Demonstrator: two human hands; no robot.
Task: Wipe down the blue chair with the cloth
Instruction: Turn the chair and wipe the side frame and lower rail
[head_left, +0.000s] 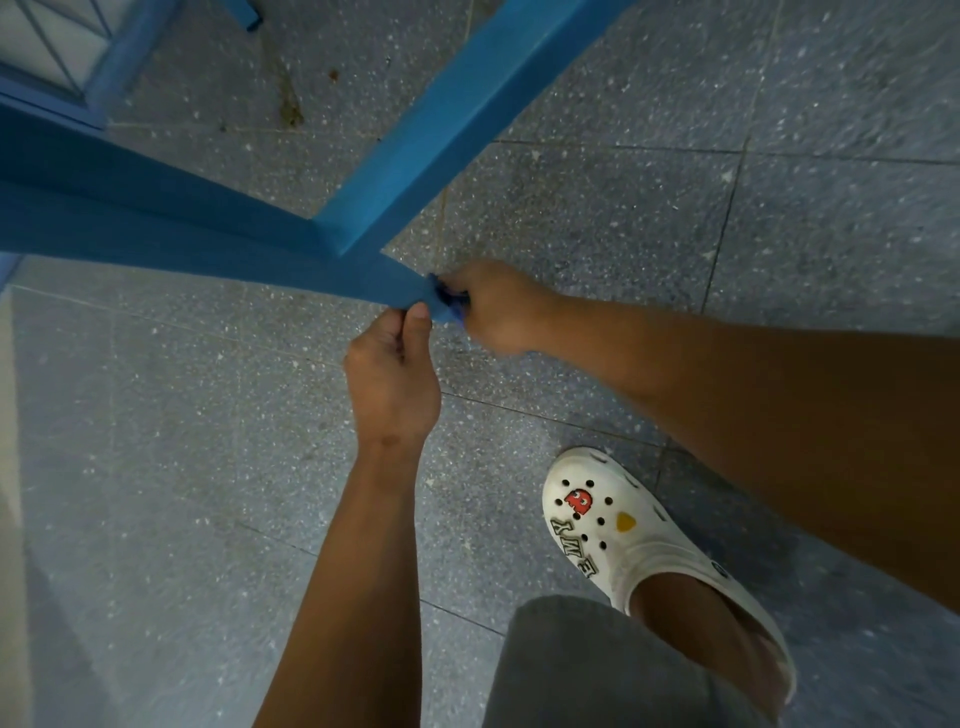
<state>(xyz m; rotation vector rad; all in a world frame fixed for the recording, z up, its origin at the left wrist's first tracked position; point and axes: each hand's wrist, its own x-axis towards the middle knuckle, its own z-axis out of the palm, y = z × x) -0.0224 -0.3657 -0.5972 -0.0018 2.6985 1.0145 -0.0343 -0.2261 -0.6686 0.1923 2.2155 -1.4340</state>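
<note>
The blue chair (218, 244) is tipped so that one leg runs from the left edge to the middle of the view, with a crossbar (441, 124) branching up and right. My left hand (392, 374) pinches the underside of the leg near its tip with thumb and fingers. My right hand (498, 306) is curled around the leg's end and holds a small blue cloth (451, 306), mostly hidden between the fingers and the wood.
Grey speckled floor tiles (675, 218) lie all around. My foot in a white clog (623, 535) stands at the lower right, below my right forearm. More blue chair frame and a pale panel (57, 47) sit at the top left.
</note>
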